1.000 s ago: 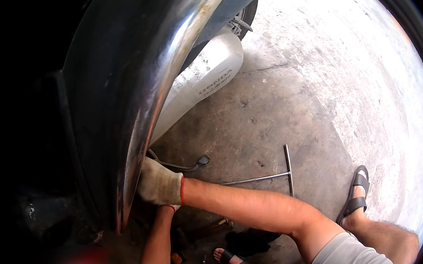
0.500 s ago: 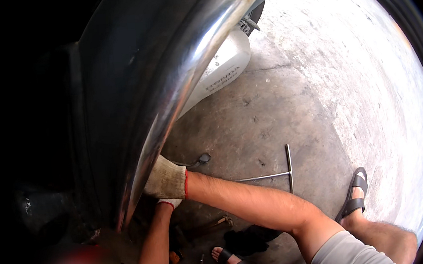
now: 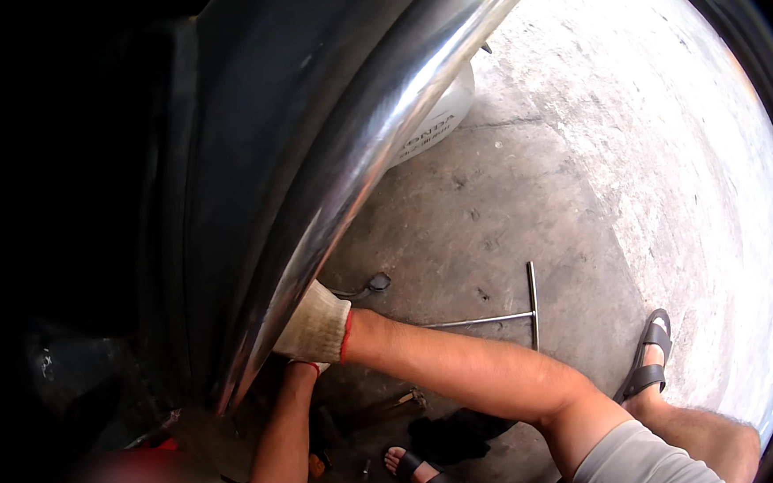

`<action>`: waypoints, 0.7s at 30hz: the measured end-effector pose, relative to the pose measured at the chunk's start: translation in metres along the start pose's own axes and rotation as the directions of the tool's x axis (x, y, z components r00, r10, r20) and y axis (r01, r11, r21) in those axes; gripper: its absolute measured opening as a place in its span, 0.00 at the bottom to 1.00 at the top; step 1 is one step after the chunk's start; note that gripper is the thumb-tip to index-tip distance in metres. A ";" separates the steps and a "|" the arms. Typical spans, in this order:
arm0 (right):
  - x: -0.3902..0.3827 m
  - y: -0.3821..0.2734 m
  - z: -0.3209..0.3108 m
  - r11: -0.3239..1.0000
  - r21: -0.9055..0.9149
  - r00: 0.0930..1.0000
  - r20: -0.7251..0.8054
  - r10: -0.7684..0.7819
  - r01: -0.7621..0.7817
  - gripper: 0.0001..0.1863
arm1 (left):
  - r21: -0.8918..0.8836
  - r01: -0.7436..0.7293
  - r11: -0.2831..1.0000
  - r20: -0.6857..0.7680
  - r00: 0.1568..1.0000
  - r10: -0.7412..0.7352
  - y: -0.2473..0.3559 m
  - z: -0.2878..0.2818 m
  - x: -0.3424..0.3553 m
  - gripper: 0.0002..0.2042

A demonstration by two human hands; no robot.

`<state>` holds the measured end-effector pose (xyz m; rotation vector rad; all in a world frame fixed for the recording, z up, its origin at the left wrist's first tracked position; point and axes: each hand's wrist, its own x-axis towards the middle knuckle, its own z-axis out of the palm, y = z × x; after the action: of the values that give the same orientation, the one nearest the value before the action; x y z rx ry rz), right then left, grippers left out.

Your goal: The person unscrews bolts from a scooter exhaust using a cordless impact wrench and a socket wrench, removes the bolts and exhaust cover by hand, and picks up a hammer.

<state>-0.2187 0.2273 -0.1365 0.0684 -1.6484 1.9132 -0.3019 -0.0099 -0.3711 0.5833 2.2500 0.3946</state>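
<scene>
Both my arms reach in behind the shiny curved edge (image 3: 397, 121) of a dark vehicle body panel. My right hand (image 3: 316, 324), in a cream knit work glove with a red cuff, shows only at its back and wrist, close against the edge. Lower and farther in is my left hand (image 3: 322, 367), also gloved with a red-trimmed cuff. Only a small strip of that glove shows beneath the right one. Fingers of both hands are hidden, so whatever they touch or hold cannot be made out.
A metal T-handle wrench (image 3: 533, 308) lies on the concrete floor, partly under my right arm. Beside the glove is a dark round-ended tool (image 3: 377, 283). A white bulky container (image 3: 437, 119) stands behind the panel. A black cloth (image 3: 460, 433) lies near my sandalled foot (image 3: 427, 474).
The panel edge now appears farther right and covers more of the white container. Both hands stay behind it, with the right glove and wrist slightly shifted to the right.
</scene>
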 end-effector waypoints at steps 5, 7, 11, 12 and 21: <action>-0.003 0.009 0.008 0.972 -0.233 0.999 -0.017 -0.032 0.028 0.11 | 0.162 0.010 0.987 -0.026 1.000 -0.005 0.012 -0.004 0.001 0.27; -0.007 0.009 0.011 0.970 -0.234 0.993 -0.083 -0.086 0.064 0.12 | 0.222 0.013 0.975 -0.034 0.999 -0.006 0.016 -0.007 -0.001 0.27; -0.011 0.011 0.022 0.955 -0.268 0.945 -0.259 -0.201 0.130 0.13 | 0.343 0.020 0.939 -0.054 0.999 -0.001 0.023 -0.016 -0.011 0.27; -0.015 0.014 0.020 0.951 -0.276 0.926 -0.303 -0.225 0.141 0.13 | 0.375 0.010 0.927 -0.052 0.999 0.010 0.027 -0.015 -0.010 0.27; -0.139 0.083 -0.026 0.779 -0.394 0.873 -0.225 0.433 -0.488 0.11 | 0.462 0.074 0.884 -0.263 0.963 0.057 0.003 -0.066 -0.034 0.29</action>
<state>-0.1357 0.1907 -0.2734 -0.6891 -2.1107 1.7650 -0.3294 -0.0317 -0.3058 0.8056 2.6312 -0.0973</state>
